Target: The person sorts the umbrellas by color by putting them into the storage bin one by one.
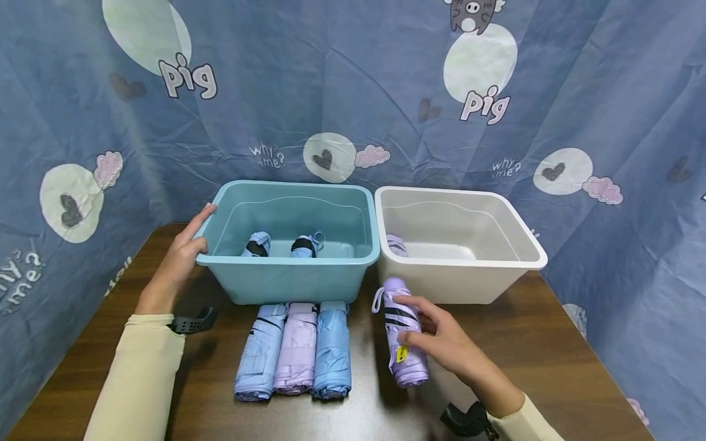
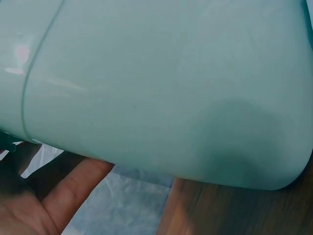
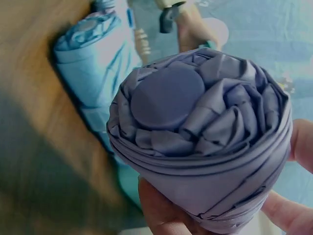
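My right hand (image 1: 441, 337) grips a folded lilac umbrella (image 1: 401, 361) between thumb and fingers, just in front of the white bin (image 1: 463, 285). A yellow label and dark stripes mark its fabric. In the right wrist view, the umbrella's gathered end with a round cap (image 3: 168, 98) faces the camera. My left hand (image 1: 179, 254) touches the left rim of the teal bin (image 1: 292, 282) with fairly straight fingers. On the table, side by side, lie a blue umbrella (image 1: 259, 355), a pale lilac umbrella (image 1: 296, 352) and another blue umbrella (image 1: 332, 352).
Inside the teal bin are two blue umbrellas, one at the left (image 1: 257, 244) and one nearer the middle (image 1: 303, 246), partly hidden by the front wall. One lilac umbrella (image 1: 396, 245) lies in the white bin. Behind the brown table (image 1: 524, 343) hangs a blue printed cloth (image 1: 353, 79).
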`<move>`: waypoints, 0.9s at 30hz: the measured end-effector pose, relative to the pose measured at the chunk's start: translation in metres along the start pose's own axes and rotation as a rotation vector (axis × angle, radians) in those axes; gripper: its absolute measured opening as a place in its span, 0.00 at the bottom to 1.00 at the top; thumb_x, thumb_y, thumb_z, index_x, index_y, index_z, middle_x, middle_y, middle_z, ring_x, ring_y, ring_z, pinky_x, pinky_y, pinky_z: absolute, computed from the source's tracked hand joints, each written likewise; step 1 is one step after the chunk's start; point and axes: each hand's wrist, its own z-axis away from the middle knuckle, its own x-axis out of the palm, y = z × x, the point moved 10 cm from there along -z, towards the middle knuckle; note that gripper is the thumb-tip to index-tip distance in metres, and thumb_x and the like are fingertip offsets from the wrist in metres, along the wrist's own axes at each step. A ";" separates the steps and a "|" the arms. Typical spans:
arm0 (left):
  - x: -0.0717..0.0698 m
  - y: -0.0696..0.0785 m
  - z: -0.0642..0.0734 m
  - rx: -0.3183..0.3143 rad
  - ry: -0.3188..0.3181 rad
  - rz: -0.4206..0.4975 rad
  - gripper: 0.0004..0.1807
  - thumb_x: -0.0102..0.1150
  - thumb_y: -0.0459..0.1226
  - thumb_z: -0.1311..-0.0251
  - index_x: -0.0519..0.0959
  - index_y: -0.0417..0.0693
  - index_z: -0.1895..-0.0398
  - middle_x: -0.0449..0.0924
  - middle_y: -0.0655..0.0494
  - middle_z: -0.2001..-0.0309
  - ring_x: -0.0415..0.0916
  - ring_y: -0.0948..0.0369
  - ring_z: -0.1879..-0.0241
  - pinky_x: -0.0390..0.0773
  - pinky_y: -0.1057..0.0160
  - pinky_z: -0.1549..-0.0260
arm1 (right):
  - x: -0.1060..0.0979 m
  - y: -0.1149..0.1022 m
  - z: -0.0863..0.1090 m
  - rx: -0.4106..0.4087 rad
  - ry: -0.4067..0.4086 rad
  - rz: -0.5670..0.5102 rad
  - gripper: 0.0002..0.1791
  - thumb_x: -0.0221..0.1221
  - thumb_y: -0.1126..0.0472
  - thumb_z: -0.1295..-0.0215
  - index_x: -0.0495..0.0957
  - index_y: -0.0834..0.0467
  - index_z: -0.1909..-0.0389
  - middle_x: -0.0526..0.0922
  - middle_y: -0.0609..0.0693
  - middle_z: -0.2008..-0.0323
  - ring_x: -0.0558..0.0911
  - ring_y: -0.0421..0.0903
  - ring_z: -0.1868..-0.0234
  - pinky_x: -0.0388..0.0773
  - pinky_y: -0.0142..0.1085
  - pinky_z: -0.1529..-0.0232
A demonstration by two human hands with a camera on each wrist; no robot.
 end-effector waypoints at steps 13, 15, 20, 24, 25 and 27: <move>-0.005 0.000 -0.001 -0.027 -0.008 -0.032 0.44 0.33 0.23 0.49 0.49 0.53 0.23 0.37 0.56 0.22 0.35 0.48 0.26 0.47 0.54 0.43 | -0.032 -0.041 0.013 -0.069 0.055 0.032 0.32 0.61 0.68 0.43 0.71 0.47 0.36 0.76 0.63 0.49 0.81 0.55 0.55 0.80 0.44 0.61; -0.004 0.000 -0.003 -0.026 -0.012 -0.032 0.45 0.33 0.23 0.49 0.49 0.53 0.23 0.37 0.56 0.22 0.35 0.48 0.26 0.48 0.56 0.45 | -0.036 -0.046 0.015 -0.077 0.061 0.040 0.33 0.61 0.69 0.44 0.71 0.47 0.36 0.76 0.63 0.48 0.80 0.55 0.55 0.80 0.44 0.61; 0.001 0.001 -0.003 -0.018 -0.018 -0.018 0.45 0.34 0.23 0.50 0.50 0.52 0.23 0.37 0.55 0.23 0.35 0.49 0.26 0.47 0.58 0.43 | -0.048 -0.057 0.019 -0.072 0.078 0.040 0.33 0.60 0.70 0.43 0.69 0.48 0.35 0.75 0.64 0.47 0.80 0.57 0.54 0.80 0.45 0.62; 0.001 0.000 0.000 -0.017 -0.017 -0.029 0.45 0.33 0.23 0.50 0.49 0.51 0.23 0.37 0.54 0.23 0.34 0.49 0.26 0.46 0.57 0.41 | -0.058 -0.068 0.015 -0.073 0.080 0.054 0.32 0.58 0.70 0.41 0.67 0.51 0.34 0.75 0.67 0.48 0.80 0.57 0.54 0.80 0.44 0.61; 0.001 0.000 0.000 -0.018 -0.019 -0.032 0.45 0.33 0.23 0.50 0.49 0.52 0.23 0.37 0.55 0.23 0.34 0.49 0.26 0.46 0.58 0.42 | -0.060 -0.071 0.014 -0.077 0.084 0.060 0.32 0.57 0.70 0.40 0.67 0.51 0.34 0.75 0.67 0.49 0.80 0.57 0.54 0.79 0.43 0.61; 0.000 0.000 0.000 -0.013 -0.019 -0.029 0.45 0.33 0.23 0.50 0.49 0.52 0.23 0.37 0.54 0.23 0.34 0.49 0.26 0.46 0.60 0.43 | -0.066 -0.076 0.011 -0.082 0.091 0.074 0.32 0.57 0.69 0.39 0.66 0.52 0.33 0.75 0.68 0.50 0.80 0.57 0.55 0.79 0.43 0.61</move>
